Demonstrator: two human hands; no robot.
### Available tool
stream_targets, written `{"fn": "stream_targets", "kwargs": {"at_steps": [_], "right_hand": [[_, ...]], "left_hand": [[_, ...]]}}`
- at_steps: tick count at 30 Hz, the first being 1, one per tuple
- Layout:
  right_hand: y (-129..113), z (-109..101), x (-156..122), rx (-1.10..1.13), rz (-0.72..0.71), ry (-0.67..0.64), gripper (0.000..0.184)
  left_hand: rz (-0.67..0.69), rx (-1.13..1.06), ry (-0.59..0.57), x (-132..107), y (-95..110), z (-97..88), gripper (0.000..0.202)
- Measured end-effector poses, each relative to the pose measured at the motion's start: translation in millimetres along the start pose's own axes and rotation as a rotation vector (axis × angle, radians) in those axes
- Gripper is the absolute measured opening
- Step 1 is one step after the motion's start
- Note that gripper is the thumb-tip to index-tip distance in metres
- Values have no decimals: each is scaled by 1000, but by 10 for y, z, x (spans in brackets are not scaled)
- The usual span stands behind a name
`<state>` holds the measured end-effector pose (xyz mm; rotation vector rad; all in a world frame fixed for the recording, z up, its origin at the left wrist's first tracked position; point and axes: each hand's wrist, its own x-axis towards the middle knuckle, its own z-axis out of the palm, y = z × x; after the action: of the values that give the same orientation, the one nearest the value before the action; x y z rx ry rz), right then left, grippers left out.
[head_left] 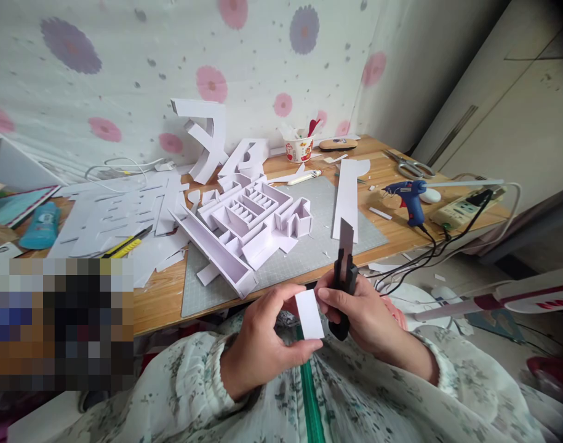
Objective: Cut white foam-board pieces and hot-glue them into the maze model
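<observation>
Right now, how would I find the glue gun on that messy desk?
Start at the wooden desk and go to its right end, past the grey cutting mat. In front of the scissors, beside the power strip, stands the glue gun. It's the only bright blue tool there.

Left hand [263, 338] at 7 o'clock, fingertips pinched; right hand [362, 314] at 5 o'clock, curled closed, thumb towards 9 o'clock.
</observation>
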<state>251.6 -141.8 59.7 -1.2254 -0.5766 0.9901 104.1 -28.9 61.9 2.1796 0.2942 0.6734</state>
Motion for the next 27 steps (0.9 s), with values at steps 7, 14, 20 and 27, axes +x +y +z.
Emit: {"fn": "stream_targets", "kwargs": {"at_steps": [7, 14, 20, 27], "right_hand": [[-49, 16, 12, -75, -22, -9, 26], [-39, -12, -1, -13, 32, -33, 20], [-100, -15, 1, -154, -11, -27, 25], [-56, -27, 2, -122, 9, -41, 15]], "left_hand": [[85, 94, 25, 13, 15, -11, 59], [62, 34, 13, -12, -28, 1, 64], [151, 164, 40, 3, -3, -13, 62], [182, 164, 45, 6, 6, -19, 60]]}}
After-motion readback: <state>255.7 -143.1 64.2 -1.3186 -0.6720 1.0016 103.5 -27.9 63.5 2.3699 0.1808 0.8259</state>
